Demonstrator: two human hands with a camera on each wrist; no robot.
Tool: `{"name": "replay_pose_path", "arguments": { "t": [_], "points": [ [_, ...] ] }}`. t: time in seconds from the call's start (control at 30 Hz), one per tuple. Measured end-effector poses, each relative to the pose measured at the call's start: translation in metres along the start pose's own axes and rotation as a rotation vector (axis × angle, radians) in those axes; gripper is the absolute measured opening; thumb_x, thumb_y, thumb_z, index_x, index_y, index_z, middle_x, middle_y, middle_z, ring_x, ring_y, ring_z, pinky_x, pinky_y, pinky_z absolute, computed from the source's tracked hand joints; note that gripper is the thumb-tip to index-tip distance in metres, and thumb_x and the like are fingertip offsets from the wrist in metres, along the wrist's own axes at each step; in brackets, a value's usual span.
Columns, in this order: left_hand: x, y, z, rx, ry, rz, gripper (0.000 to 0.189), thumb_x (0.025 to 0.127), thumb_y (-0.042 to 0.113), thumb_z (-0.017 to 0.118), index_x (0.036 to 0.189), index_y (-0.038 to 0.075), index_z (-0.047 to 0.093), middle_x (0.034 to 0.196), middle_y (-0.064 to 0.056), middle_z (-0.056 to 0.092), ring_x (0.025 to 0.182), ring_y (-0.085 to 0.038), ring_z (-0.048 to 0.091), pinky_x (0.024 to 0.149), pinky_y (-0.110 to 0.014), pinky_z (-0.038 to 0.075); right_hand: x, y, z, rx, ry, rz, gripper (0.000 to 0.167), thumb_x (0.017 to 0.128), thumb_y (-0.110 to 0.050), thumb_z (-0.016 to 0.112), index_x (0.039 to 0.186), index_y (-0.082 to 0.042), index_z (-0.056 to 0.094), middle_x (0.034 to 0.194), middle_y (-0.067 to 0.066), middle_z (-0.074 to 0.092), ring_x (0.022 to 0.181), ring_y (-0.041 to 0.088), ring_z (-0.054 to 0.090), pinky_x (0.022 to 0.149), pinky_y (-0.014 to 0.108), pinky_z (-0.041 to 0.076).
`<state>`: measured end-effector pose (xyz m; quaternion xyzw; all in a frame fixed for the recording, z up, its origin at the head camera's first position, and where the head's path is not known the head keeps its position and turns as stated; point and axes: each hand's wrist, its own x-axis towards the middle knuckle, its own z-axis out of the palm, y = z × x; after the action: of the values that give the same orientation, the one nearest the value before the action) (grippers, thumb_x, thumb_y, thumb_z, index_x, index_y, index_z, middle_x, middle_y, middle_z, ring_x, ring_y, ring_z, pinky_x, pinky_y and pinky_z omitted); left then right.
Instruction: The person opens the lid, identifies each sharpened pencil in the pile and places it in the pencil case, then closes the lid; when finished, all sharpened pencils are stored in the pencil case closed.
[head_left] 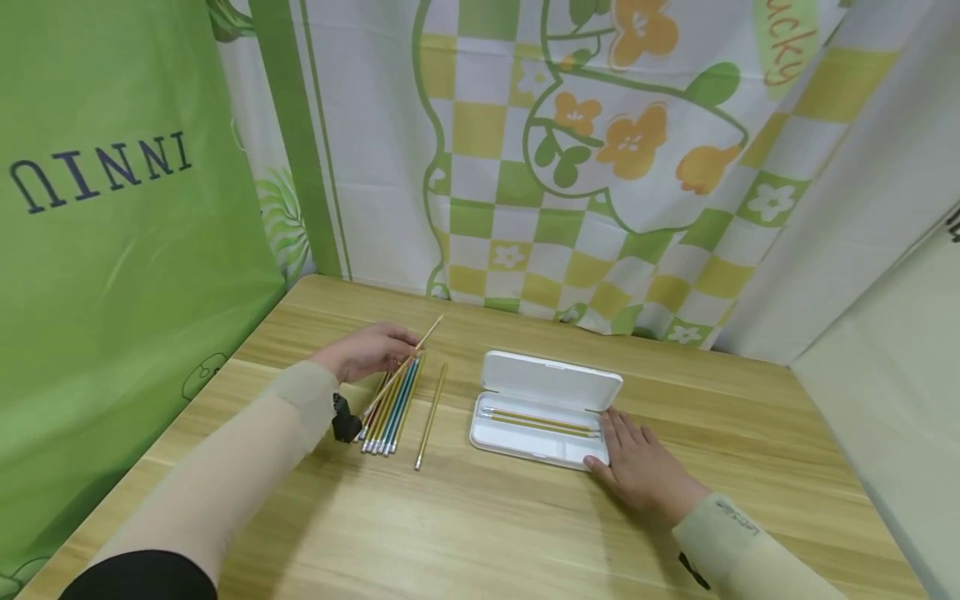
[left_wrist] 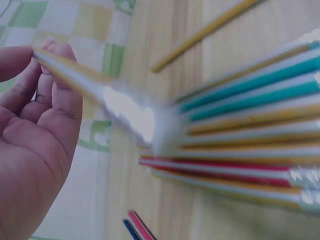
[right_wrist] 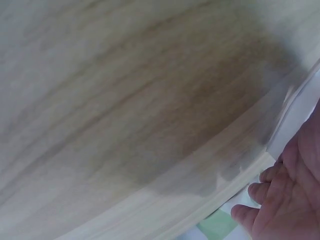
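Note:
My left hand (head_left: 371, 350) pinches a yellow pencil (head_left: 397, 372) between thumb and fingertips, tilted above a row of pencils (head_left: 396, 408). Yellow, teal and red pencils lie in that row, their eraser ends toward me. In the left wrist view, the held pencil (left_wrist: 82, 85) blurs toward the camera. One yellow pencil (head_left: 431, 417) lies apart, right of the row. Farther right, a white pencil case (head_left: 551, 382) stands with its lid up and yellow pencils (head_left: 536, 422) inside. My right hand (head_left: 641, 471) holds the case's right end, thumb at the front corner.
The wooden table (head_left: 420, 533) bears everything. A green curtain (head_left: 135, 250) hangs at the left, and a patterned cloth (head_left: 510, 208) hangs behind the far edge. Red and dark pencil ends (left_wrist: 137, 225) show low in the left wrist view.

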<state>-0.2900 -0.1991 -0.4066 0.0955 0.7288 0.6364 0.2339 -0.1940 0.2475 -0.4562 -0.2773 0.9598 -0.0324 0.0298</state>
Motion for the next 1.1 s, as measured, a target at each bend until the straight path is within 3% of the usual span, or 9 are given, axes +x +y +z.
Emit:
{"name": "replay_pose_path", "arguments": {
  "t": [0.3, 0.53, 0.63, 0.8, 0.97, 1.1],
  "points": [
    [0.018, 0.036, 0.03, 0.139, -0.083, 0.042, 0.036, 0.103, 0.001, 0.053, 0.136, -0.014, 0.051, 0.106, -0.005, 0.064, 0.092, -0.018, 0.057, 0.074, -0.023, 0.048, -0.002, 0.004, 0.005, 0.004, -0.006, -0.001, 0.08, 0.109, -0.049, 0.041, 0.15, 0.02, 0.03, 0.154, 0.041, 0.03, 0.142, 0.057, 0.031, 0.112, 0.071, 0.028],
    [0.022, 0.057, 0.066, 0.421, -0.227, 0.088, 0.024, 0.098, 0.0, 0.059, 0.12, -0.007, 0.063, 0.111, -0.02, 0.066, 0.091, -0.019, 0.058, 0.081, -0.03, 0.05, 0.001, 0.003, 0.009, -0.049, -0.005, 0.007, 0.077, 0.109, -0.046, 0.044, 0.15, 0.019, 0.032, 0.155, 0.039, 0.032, 0.143, 0.054, 0.032, 0.113, 0.068, 0.03],
    [0.025, 0.057, 0.081, 0.497, -0.279, 0.121, 0.023, 0.097, 0.0, 0.059, 0.119, -0.007, 0.064, 0.114, -0.023, 0.066, 0.096, -0.024, 0.061, 0.087, -0.034, 0.053, 0.0, -0.001, 0.002, -0.062, -0.019, 0.019, 0.075, 0.109, -0.042, 0.048, 0.15, 0.019, 0.032, 0.155, 0.039, 0.032, 0.144, 0.054, 0.031, 0.114, 0.067, 0.03],
    [0.032, 0.053, 0.1, 0.573, -0.301, 0.155, 0.02, 0.096, -0.002, 0.06, 0.115, -0.004, 0.067, 0.111, -0.02, 0.068, 0.102, -0.027, 0.064, 0.096, -0.044, 0.054, 0.0, -0.001, -0.002, -0.078, -0.019, 0.019, 0.075, 0.109, -0.042, 0.047, 0.15, 0.019, 0.032, 0.155, 0.038, 0.033, 0.144, 0.053, 0.031, 0.114, 0.067, 0.029],
    [0.045, 0.042, 0.125, 0.761, -0.288, 0.201, 0.014, 0.098, 0.0, 0.06, 0.108, 0.0, 0.069, 0.099, -0.007, 0.069, 0.09, -0.013, 0.061, 0.084, -0.028, 0.053, 0.0, 0.003, 0.003, -0.075, 0.025, -0.003, 0.077, 0.109, -0.046, 0.045, 0.149, 0.019, 0.034, 0.154, 0.039, 0.034, 0.143, 0.054, 0.033, 0.113, 0.068, 0.03],
    [0.057, 0.028, 0.147, 0.94, -0.248, 0.288, 0.014, 0.097, -0.001, 0.061, 0.104, 0.003, 0.072, 0.095, -0.004, 0.069, 0.087, -0.013, 0.06, 0.082, -0.024, 0.052, 0.0, 0.007, 0.01, -0.102, 0.045, -0.009, 0.081, 0.11, -0.053, 0.034, 0.15, 0.018, 0.034, 0.154, 0.038, 0.035, 0.143, 0.052, 0.034, 0.113, 0.067, 0.03]
  ]
}}
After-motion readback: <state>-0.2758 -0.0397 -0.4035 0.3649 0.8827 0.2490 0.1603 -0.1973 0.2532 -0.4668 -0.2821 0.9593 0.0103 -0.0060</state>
